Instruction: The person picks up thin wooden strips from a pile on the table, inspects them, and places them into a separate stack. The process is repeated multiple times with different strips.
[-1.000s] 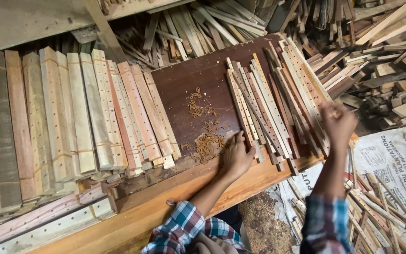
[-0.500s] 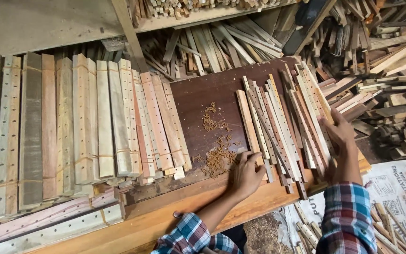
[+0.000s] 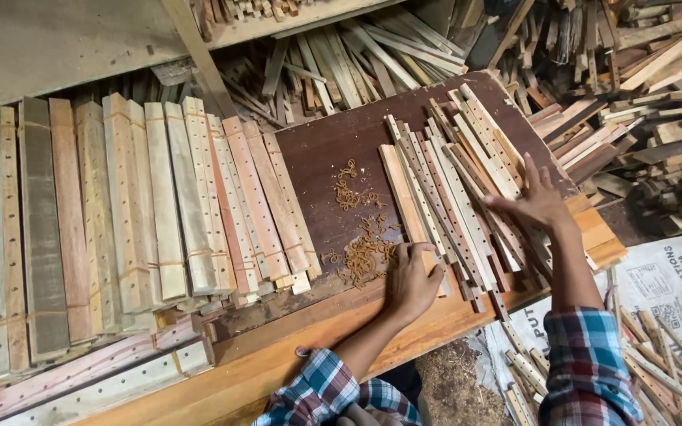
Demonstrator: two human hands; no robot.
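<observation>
Head view: our left hand is cupped down on the near end of one slat, and our right hand, a fist up in the air a second ago, now lies open, fingers spread, on the loose drilled slats, maybe twenty fanned across the brown board. Two little heaps of hooks sit beside them, and bundled slats lie left.

Shavings left of slats

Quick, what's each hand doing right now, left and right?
Left hand: curled, palm down on the near end of a pale wooden strip; whether it grips cannot be told.
Right hand: open, fingers spread over the drilled slats, holding nothing.
</observation>
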